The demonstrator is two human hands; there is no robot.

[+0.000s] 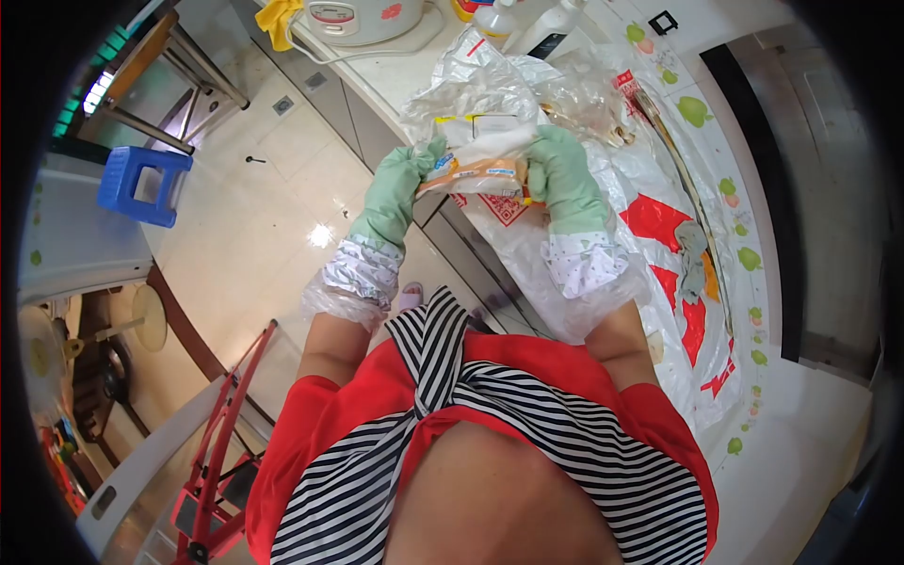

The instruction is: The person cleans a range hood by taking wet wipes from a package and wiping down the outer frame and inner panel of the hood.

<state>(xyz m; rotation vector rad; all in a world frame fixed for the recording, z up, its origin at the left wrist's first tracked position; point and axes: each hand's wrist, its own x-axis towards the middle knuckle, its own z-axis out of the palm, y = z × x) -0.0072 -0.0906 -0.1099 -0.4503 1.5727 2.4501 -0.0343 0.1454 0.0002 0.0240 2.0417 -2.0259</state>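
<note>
Gloved left hand [411, 174] and right hand [562, 169] — fingers clamped on a clear plastic packet [482, 155]. Held above the counter edge [603, 56], rice cooker [363, 19] well behind — blue stool [141, 184] on the floor.

Clear plastic packet [482, 155] with white, orange and blue label, crumpled at top, held above counter edge between green-gloved left hand [407, 184] and right hand [563, 174].

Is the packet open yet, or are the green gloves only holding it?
Done: both gloves are on, and a clear bag lies crumpled on the counter. In hand: the left hand and right hand grip the packet at its two ends. Left: whether it is open cannot be told.
</note>
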